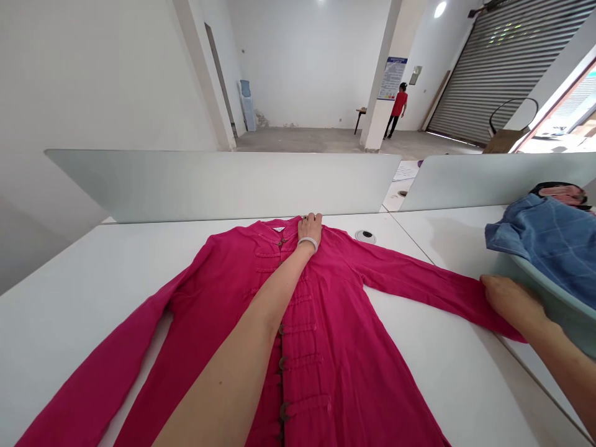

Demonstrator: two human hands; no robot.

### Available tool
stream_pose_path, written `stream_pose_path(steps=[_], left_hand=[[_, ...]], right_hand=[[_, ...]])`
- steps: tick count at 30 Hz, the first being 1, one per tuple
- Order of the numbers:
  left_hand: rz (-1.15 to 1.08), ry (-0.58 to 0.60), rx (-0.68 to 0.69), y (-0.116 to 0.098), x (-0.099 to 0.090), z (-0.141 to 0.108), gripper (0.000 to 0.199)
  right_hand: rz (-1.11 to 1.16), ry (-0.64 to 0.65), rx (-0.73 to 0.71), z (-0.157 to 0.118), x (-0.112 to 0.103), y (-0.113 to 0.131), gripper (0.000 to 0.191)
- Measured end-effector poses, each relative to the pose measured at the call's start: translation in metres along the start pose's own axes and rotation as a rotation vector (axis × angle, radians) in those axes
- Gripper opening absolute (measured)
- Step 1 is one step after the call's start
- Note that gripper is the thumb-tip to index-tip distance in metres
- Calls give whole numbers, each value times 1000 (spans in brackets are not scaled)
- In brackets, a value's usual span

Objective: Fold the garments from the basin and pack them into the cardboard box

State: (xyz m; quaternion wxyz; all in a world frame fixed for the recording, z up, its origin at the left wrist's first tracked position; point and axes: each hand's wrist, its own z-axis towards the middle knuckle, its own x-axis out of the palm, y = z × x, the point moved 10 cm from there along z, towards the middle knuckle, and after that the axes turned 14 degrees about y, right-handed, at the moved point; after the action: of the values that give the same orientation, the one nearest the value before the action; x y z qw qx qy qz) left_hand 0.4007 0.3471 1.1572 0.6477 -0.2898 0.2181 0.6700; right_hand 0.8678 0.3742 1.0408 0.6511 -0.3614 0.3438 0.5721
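Observation:
A magenta long-sleeved shirt (344,335) lies front up, with a row of dark buttons and loops down its middle. Its collar points to the far side of the white table, and its lower part runs out of view. My left hand (311,231), with a pale bangle on the wrist, has its fingers bent over the collar beside the neck opening. My left forearm crosses the shirt front and hides part of it. Out to the right, my closed right hand (511,302) grips the sleeve near the cuff, the sleeve stretched nearly straight.
Frosted divider panels (251,183) stand along the far edge of the white table (419,347). A pale green tub (570,316) heaped with blue cloth (549,239) stands at the right, close to my right hand. A person in red (399,105) is beyond the pillar.

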Motion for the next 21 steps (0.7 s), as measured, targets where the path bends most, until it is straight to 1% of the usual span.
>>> stream_pose_path(steps=[1, 4, 8, 10, 12, 14, 16, 19, 21], left_hand=[[-1, 20, 2, 1, 2, 1, 28], [5, 55, 9, 3, 8, 5, 29], [22, 57, 32, 1, 10, 5, 27], [26, 56, 44, -2, 10, 4, 28], [24, 49, 48, -4, 9, 2, 30], [18, 41, 45, -5, 9, 1, 33], [7, 40, 45, -5, 9, 0, 35], [-9, 70, 57, -6, 9, -1, 37], [-12, 102, 67, -9, 7, -4, 36]], right_hand=[[-41, 12, -1, -1, 1, 3, 36], [-87, 22, 62, -5, -2, 5, 41], [-106, 75, 128, -6, 2, 1, 47], [-112, 68, 135, -4, 3, -3, 48], [-118, 27, 104, -3, 4, -5, 42], [-106, -8, 56, -2, 4, -5, 32], [-64, -3, 35, -1, 7, -7, 24], [-20, 18, 61, 0, 9, -11, 23], [-24, 5, 65, -1, 8, -11, 25]])
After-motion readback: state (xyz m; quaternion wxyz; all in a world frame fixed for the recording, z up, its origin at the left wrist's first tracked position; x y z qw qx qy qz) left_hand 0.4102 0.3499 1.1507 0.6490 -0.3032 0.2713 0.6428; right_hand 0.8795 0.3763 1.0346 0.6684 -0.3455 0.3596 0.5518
